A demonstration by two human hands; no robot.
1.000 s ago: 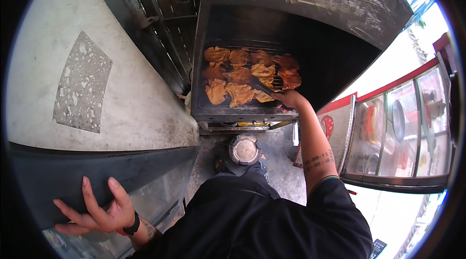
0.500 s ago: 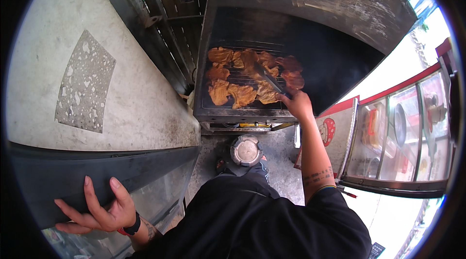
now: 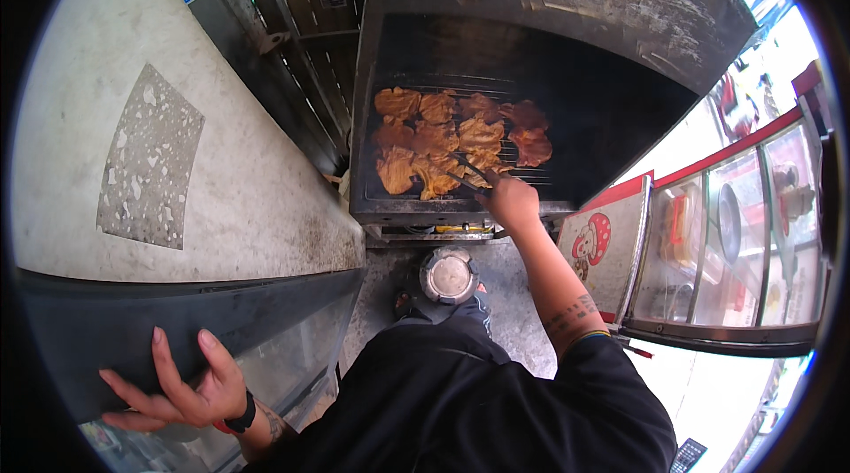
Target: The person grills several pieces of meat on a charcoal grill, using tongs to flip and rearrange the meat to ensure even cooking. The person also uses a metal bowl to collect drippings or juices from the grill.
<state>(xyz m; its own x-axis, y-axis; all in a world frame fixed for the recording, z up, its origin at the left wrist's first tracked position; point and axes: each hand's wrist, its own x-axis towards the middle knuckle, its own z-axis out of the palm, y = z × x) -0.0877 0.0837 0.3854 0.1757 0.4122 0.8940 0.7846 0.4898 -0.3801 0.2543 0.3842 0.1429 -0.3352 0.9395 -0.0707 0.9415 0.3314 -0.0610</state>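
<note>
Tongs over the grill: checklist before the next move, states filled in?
1. Tongs secure in right hand: ok, fingers wrapped around them.
2. Tongs closed on a slice: cannot tell, contact at the tips is unclear.
3. Meat slices on wire rack: ok.
4. Left hand away from grill: ok, at the dark panel.
5. Metal hood clear of the slices: ok.
</note>
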